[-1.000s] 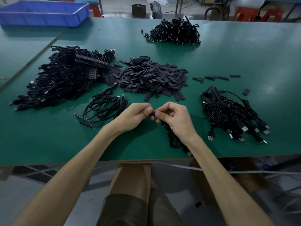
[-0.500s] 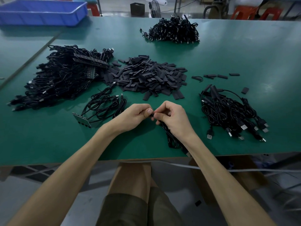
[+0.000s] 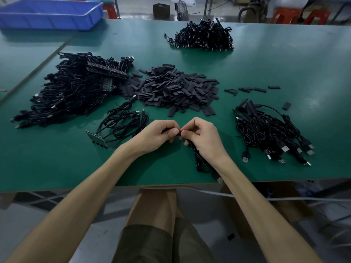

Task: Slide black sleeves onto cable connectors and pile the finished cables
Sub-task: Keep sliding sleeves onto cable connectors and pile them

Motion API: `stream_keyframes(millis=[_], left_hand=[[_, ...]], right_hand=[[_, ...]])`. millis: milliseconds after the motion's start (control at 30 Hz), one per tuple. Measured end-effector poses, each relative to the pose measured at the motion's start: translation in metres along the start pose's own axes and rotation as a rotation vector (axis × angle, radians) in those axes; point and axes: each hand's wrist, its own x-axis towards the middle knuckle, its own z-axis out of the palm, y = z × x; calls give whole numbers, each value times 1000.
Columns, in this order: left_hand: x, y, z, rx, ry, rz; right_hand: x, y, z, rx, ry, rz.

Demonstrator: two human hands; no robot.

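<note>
At the near edge of the green table (image 3: pixel 57 168), your left hand (image 3: pixel 161 132) and right hand (image 3: pixel 202 135) met, thumb tip almost against thumb tip. Both had their fingers curled in. Your left thumb and forefinger pinched the tip of a black cable (image 3: pixel 201 162), and your right hand gripped the same cable just beside them. The bit between your fingertips was mostly hidden, so I cannot tell sleeve from connector there. The rest of the cable ran under your right wrist toward the table edge, where its USB plug (image 3: pixel 219 180) lay.

Just beyond your hands sat the heap of black sleeves (image 3: pixel 176 90), with a few loose sleeves (image 3: pixel 252 89) off to its right. To your right lay a pile of cables (image 3: pixel 266 133), plugs pointing toward you. To your left lay a small cable bundle (image 3: pixel 121 122) and, behind it, a large tangled heap (image 3: pixel 72 90). Another cable pile (image 3: pixel 204 36) sat far across the table, and a blue tray (image 3: pixel 51 13) stood at the far left.
</note>
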Motion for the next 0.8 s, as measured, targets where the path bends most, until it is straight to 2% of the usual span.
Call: stream_keyframes(millis=[300,800], left_hand=[[0,-4,1,2,78,19],[0,-5,3,64,73,11]], right_hand=[[0,0,-3,12,19,-13],[-1,-1,-1,3,27,17]])
